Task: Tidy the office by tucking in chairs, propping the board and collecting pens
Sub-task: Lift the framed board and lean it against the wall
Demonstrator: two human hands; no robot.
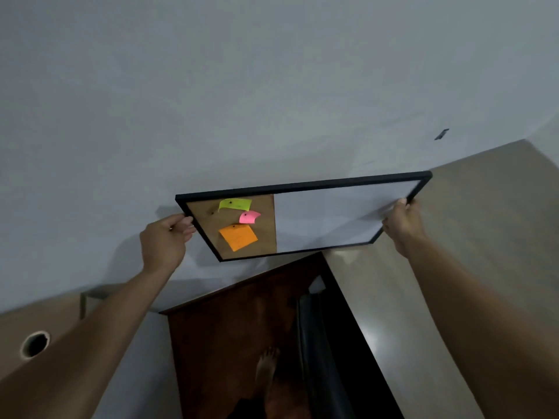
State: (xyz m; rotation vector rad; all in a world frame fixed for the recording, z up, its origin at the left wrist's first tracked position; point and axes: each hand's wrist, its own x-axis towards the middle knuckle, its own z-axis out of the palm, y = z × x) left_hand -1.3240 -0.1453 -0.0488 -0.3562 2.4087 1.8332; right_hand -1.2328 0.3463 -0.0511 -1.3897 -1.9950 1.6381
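Board (317, 219) and its black frame are held up in the air against a pale grey wall (272, 86), one short edge in each hand and nothing under it. Left hand (165, 237) pinches the frame at the cork end, fingers curled round the edge; right hand (402, 225) clamps the opposite short edge beside the white panel. It looks stiff and fairly light, a thin flat panel that should not sag, though its width would make it swing if one grip slipped, so holding both short edges mid-height seems the sound choice. On the cork half sit three pinned notes: a green note (235, 204) nearest the top edge, a pink note (249, 217) just below it and an orange note (238, 236) lowest; their curled corners could snag or tear if brushed. Below the board stand a dark wooden door (230, 328) and a tan desk top (18, 352) with a round cable hole (34, 343), which holds nothing visible. No pens or chairs are in view.
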